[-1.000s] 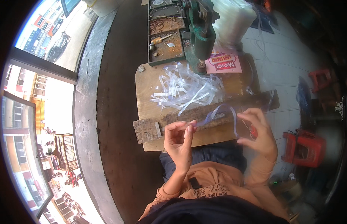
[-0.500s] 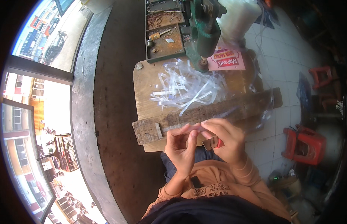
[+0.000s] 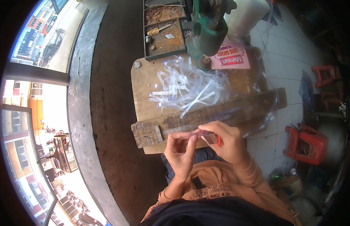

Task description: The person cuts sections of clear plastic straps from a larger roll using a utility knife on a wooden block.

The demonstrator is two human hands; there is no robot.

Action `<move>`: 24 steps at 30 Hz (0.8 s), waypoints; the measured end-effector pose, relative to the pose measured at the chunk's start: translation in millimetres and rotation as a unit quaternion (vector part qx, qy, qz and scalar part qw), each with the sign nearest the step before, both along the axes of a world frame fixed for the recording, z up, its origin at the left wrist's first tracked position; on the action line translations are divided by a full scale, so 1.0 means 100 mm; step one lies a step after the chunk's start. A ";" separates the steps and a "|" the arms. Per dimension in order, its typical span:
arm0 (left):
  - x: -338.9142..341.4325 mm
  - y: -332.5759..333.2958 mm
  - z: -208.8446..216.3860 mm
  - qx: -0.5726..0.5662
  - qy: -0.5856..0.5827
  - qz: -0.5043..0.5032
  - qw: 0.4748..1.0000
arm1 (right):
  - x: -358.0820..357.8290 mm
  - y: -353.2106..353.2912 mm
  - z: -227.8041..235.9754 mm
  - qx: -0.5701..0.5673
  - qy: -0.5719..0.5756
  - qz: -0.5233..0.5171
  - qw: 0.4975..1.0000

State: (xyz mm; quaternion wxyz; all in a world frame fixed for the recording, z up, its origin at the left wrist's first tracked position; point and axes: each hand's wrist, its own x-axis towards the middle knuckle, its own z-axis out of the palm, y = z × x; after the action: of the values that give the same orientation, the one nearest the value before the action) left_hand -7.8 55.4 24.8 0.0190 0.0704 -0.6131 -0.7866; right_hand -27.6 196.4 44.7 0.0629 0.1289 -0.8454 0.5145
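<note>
Above my lap, close to the near edge of a worn wooden plank, my two hands meet at the fingertips. The thumb and forefinger of my left hand are pinched together on something small and pale, too blurred to name. My right hand is closed, its fingertips touching the left ones. In its palm sits a small flat metal blade-like piece with a red part beside it. A tangled heap of clear plastic strips lies beyond the plank on the wooden tabletop.
A green cast-metal press stands at the far side, beside a dirty compartment tray with small parts. A pink printed sheet lies by it. Red stools stand on the tiled floor at right; a window ledge runs along the left.
The metal piece in my right hand has tilted and now points up toward the left fingertips. Both hands stay together with small finger movements. The view has shifted slightly.
</note>
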 end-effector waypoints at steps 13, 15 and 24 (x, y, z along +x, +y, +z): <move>0.11 -0.39 -0.17 -0.359 0.053 0.159 0.918 | -0.13 -0.52 -0.09 0.004 -0.115 0.003 0.993; 0.06 -0.42 -0.16 -0.394 0.035 0.169 0.903 | -0.15 -0.60 -0.08 0.036 -0.136 0.008 0.990; 0.06 -0.55 -0.22 -0.307 -0.003 0.214 0.927 | -0.16 -0.75 -0.18 0.105 -0.141 -0.023 0.984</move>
State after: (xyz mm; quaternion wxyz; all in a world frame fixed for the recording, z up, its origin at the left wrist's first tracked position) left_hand -2.1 0.3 2.3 0.2061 0.1932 -0.7948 -0.5372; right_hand -43.6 121.7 26.3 -0.0591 0.0409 -0.8979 0.4342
